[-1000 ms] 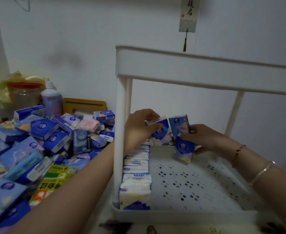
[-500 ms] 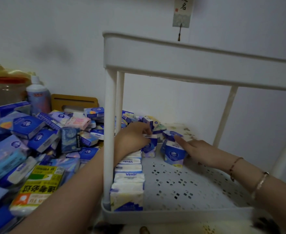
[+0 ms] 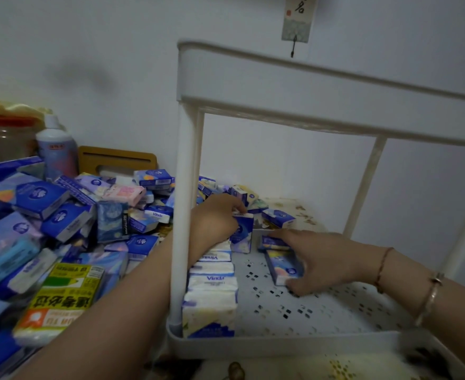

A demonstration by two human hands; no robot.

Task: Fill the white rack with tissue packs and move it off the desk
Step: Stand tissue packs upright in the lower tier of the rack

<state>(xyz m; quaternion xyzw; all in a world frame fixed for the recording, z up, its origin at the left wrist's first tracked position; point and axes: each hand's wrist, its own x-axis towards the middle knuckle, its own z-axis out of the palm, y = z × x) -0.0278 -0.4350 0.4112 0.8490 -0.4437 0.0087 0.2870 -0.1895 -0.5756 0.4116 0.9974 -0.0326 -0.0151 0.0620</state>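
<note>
- The white rack (image 3: 280,86) stands on the desk in front of me; its perforated lower shelf (image 3: 322,311) is the loading surface.
- A row of tissue packs (image 3: 212,283) stands on edge along the left side of that shelf, running from the front rim toward the back.
- My left hand (image 3: 215,220) reaches in past the front-left post (image 3: 183,215) and grips an upright blue pack (image 3: 242,233) at the far end of the row, fingers curled over its top and side.
- My right hand (image 3: 319,259) lies over the middle of the shelf. Its thumb and fingers are pinched around a flat-lying blue pack (image 3: 283,266), which rests on the shelf surface.
- Another blue pack (image 3: 271,242) sits just behind that one, under my extended index finger; I cannot tell whether the finger touches it.
- A loose pile of tissue packs (image 3: 61,215) covers the desk to the left of the rack, and more lie behind it.
- A white bottle (image 3: 57,149) and a wooden holder (image 3: 116,160) stand by the wall behind the pile.
- Two bracelets (image 3: 428,297) sit on my right wrist.
</note>
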